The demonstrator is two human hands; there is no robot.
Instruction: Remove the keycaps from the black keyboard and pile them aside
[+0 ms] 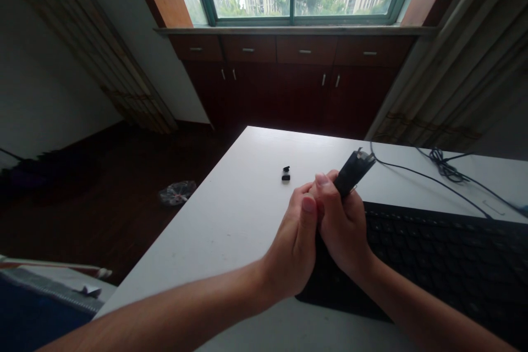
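My right hand is closed around a black, elongated handheld device, thumb laid along its side. The device tilts up to the right, and its far end shows small prongs or clips, some of them metallic. Pressed against the right hand from the left is my left hand, its fingers wrapped and its thumb upright. What the left hand grips is hidden between the two palms. Beyond the hands, two small black pieces lie on the white table: an irregular piece and a small block.
A black keyboard lies under and right of my hands on the white table. Black cables run along the table's far right. A clear plastic bag is on the floor at left. Cabinets stand below the window.
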